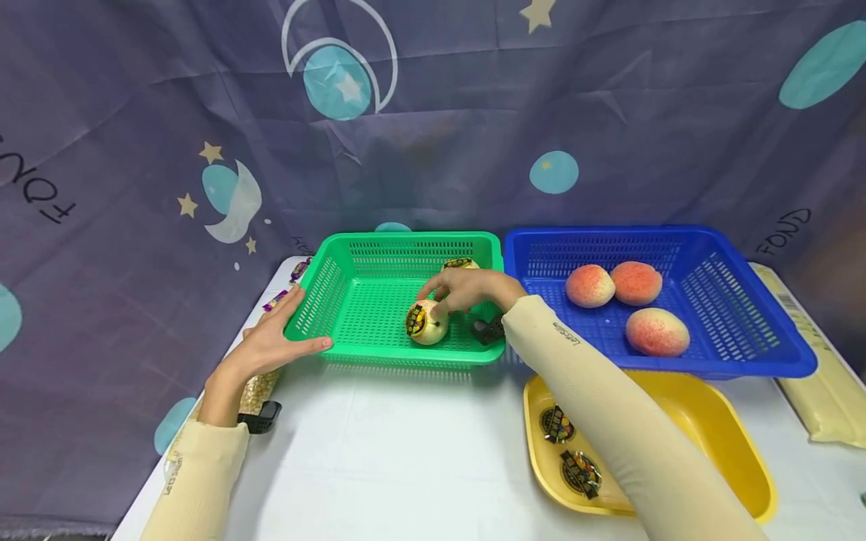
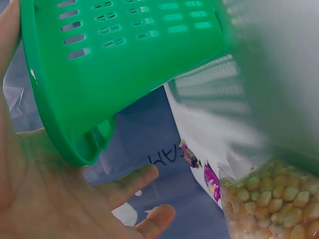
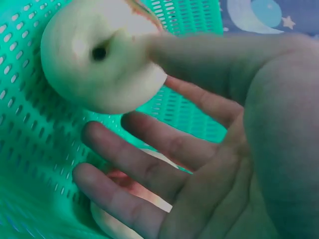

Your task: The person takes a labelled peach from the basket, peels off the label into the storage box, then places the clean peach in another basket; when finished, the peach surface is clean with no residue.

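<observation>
In the head view a green basket (image 1: 379, 350) holds a pale peach (image 1: 436, 330) with a black-and-yellow label. My right hand (image 1: 465, 289) reaches into the basket and pinches this peach between thumb and index finger. The other fingers (image 3: 144, 164) stay spread apart from it, and a second peach (image 3: 119, 219) lies beneath them, partly hidden. At the basket's left end is my left hand (image 1: 271, 342), its thumb over the rim and its other fingers stretched loosely outside. In the left wrist view the rim sits against the palm (image 2: 45, 199).
Beside the green basket stands a blue basket (image 1: 744, 368) with three peaches (image 1: 658, 332). A yellow tray (image 1: 737, 451) with black round labels (image 1: 580, 473) lies in front, partly under my right forearm. A bag of corn kernels (image 2: 274, 199) and purple-wrapped candies (image 2: 212, 181) lie at left; a beige packet (image 1: 822, 398) at right.
</observation>
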Tool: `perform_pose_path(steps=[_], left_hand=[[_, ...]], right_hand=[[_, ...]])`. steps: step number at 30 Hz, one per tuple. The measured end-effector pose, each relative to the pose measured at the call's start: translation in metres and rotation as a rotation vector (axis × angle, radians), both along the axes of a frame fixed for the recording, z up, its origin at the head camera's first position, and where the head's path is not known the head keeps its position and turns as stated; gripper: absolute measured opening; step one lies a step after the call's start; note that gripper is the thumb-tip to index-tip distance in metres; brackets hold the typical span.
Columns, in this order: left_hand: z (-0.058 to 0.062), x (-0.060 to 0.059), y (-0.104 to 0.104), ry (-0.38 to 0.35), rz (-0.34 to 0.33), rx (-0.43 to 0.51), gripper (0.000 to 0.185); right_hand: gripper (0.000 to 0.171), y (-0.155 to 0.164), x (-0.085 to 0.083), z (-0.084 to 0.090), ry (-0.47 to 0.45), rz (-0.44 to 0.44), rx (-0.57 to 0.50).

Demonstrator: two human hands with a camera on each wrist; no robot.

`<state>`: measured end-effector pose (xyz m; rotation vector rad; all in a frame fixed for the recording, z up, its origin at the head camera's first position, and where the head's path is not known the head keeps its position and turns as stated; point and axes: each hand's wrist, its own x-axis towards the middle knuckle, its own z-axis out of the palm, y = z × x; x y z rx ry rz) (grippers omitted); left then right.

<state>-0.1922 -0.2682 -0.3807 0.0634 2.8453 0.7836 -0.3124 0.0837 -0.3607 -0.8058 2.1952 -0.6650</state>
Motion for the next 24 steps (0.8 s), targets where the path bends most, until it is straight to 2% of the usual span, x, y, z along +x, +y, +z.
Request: perform_pose_path(steps=[3,6,9,15,18,24], left_hand=[[0.001,-0.0002,-0.0002,0.002,-0.003,0.0,0.114],[0.0013,-0.0003,-0.0002,0.0,-0.004,0.001,0.114],[0.0005,-0.0005,0.0004,-0.005,-0.004,0.001,0.115],[-0.0006,-0.0002,0.0004,-0.002,-0.006,0.006,0.115],[-0.0002,0.0,0.0004,-0.002,-0.009,0.013,0.115],[0.0005,0.0008,0.0001,-0.006,-0.009,0.017,0.115]], right_hand=[[0.06,-0.0012,0.002,0.0011,0.045,0.011,0.037],[0.058,-0.0038,0.0026,-0.0003,0.104,0.022,0.046],[0.054,-0.0058,0.0025,-0.0027,0.123,0.021,0.046],[0.067,-0.0047,0.0015,-0.0039,0.018,0.05,0.031],[0.067,-0.0037,0.0008,-0.0046,-0.036,0.06,0.036],[0.069,-0.0045,0.0,-0.0084,-0.062,0.048,0.037]])
